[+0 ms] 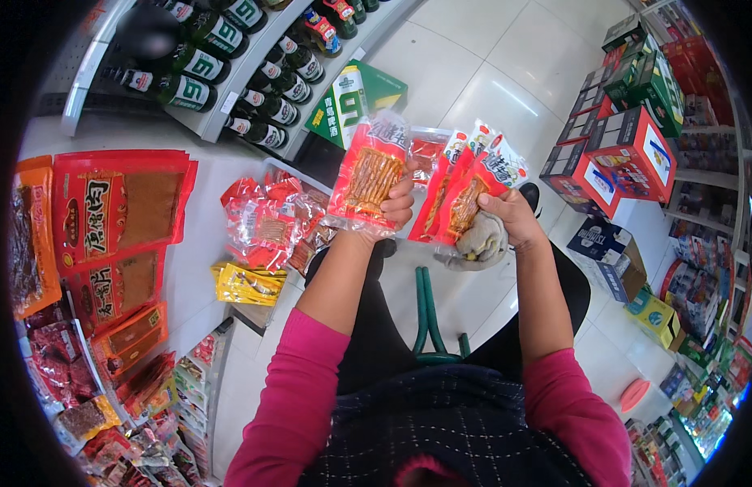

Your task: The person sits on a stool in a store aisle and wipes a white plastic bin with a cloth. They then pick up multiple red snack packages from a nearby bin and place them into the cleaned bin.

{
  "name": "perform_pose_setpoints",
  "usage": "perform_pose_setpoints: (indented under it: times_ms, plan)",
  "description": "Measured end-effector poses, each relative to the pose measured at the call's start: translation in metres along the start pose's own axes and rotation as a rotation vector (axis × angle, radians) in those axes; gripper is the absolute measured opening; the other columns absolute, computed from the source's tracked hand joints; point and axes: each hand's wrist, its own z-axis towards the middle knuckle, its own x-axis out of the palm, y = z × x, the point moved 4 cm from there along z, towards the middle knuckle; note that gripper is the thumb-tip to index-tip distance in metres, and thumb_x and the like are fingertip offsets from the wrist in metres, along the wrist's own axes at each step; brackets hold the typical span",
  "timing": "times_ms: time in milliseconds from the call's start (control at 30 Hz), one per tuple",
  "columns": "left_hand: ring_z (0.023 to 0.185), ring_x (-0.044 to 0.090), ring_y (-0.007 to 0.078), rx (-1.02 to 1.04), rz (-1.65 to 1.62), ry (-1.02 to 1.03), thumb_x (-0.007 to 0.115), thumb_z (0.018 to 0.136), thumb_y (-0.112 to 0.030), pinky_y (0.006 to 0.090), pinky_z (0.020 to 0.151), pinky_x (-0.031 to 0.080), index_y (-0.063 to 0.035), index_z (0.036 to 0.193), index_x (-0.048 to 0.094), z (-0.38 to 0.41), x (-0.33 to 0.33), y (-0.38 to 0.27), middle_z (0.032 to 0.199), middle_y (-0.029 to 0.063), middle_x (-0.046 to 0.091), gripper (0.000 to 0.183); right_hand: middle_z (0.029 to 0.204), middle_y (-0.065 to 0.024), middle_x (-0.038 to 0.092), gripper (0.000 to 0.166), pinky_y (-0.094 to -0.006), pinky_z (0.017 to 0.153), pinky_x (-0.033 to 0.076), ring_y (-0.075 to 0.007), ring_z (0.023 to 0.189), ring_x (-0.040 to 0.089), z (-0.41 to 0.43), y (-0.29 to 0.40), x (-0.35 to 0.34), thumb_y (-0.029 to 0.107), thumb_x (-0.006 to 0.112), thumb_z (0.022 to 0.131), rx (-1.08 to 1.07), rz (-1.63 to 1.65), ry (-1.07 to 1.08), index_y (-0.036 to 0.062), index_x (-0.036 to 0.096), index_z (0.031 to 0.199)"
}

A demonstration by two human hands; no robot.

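My left hand (401, 198) grips a red snack packet (368, 179) with a clear window showing brown strips. In my right hand (515, 214) are several similar red packets (462, 201), fanned out, and a crumpled grey cloth (482, 240) bunched beneath them. Another red-and-clear packet (426, 157) shows between the two hands, partly covered; I cannot tell what supports it. Left of my left forearm lies a pile of red and clear snack packets (263, 216). Yellow packets (251, 285) are stacked just below that pile.
Large red snack bags (123, 210) lie on a white surface at the left. Shelves of green bottles (193, 91) stand at the upper left, near a green carton (379, 91). Stacked boxes (632, 152) and an open blue carton (610, 255) are at right. Green stool legs (426, 310) show below me.
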Motion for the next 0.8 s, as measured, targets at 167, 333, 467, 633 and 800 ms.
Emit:
perform_pose_setpoints:
  times_ms: [167, 333, 467, 633, 800]
  plan:
    - [0.082, 0.063, 0.0216, 0.296, 0.341, -0.575, 0.046, 0.094, -0.035, 0.0315, 0.069, 0.054, -0.0032, 0.123, 0.048, 0.018, 0.011, 0.023, 0.099, 0.0124, 0.059, 0.043, 0.107, -0.0105, 0.064, 0.042, -0.0332, 0.081, 0.052, -0.0185, 0.093, 0.063, 0.015, -0.008, 0.042, 0.016, 0.070, 0.081, 0.028, 0.122, 0.012, -0.0021, 0.054, 0.116]
    - [0.090, 0.062, 0.0222, 0.097, 0.546, -0.531, 0.046, 0.094, -0.035, 0.0331, 0.076, 0.053, -0.0029, 0.125, 0.046, 0.018, -0.018, 0.023, 0.107, 0.0129, 0.058, 0.045, 0.106, -0.0095, 0.063, 0.042, -0.0337, 0.081, 0.052, -0.0170, 0.092, 0.063, 0.026, -0.015, 0.047, 0.012, 0.072, 0.080, 0.044, -0.030, -0.002, -0.0006, 0.054, 0.115]
    - [0.097, 0.061, 0.0227, 0.037, 0.618, -0.531, 0.046, 0.095, -0.035, 0.0343, 0.082, 0.051, -0.0027, 0.127, 0.045, 0.015, -0.035, 0.026, 0.114, 0.0133, 0.057, 0.046, 0.110, -0.0101, 0.062, 0.049, -0.0348, 0.086, 0.051, -0.0187, 0.096, 0.062, 0.024, -0.027, 0.038, 0.018, 0.071, 0.081, 0.247, 0.125, 0.108, -0.0014, 0.050, 0.120]
    - [0.102, 0.060, 0.0230, 0.163, 0.656, -0.498, 0.045, 0.096, -0.037, 0.0359, 0.088, 0.050, -0.0019, 0.130, 0.044, 0.017, -0.039, 0.014, 0.120, 0.0136, 0.056, 0.049, 0.108, -0.0105, 0.063, 0.044, -0.0339, 0.085, 0.051, -0.0180, 0.095, 0.062, 0.019, -0.026, 0.036, 0.017, 0.071, 0.081, 0.159, 0.067, 0.078, -0.0021, 0.053, 0.116]
    - [0.115, 0.051, 0.0255, 0.139, 0.691, -0.549, 0.038, 0.092, -0.058, 0.0425, 0.099, 0.040, -0.0004, 0.132, 0.040, 0.007, -0.020, -0.001, 0.127, 0.0152, 0.050, 0.070, 0.105, -0.0105, 0.064, 0.040, -0.0312, 0.083, 0.050, -0.0159, 0.093, 0.061, 0.019, -0.013, 0.015, 0.015, 0.071, 0.081, -0.057, -0.320, -0.099, -0.0033, 0.056, 0.112]
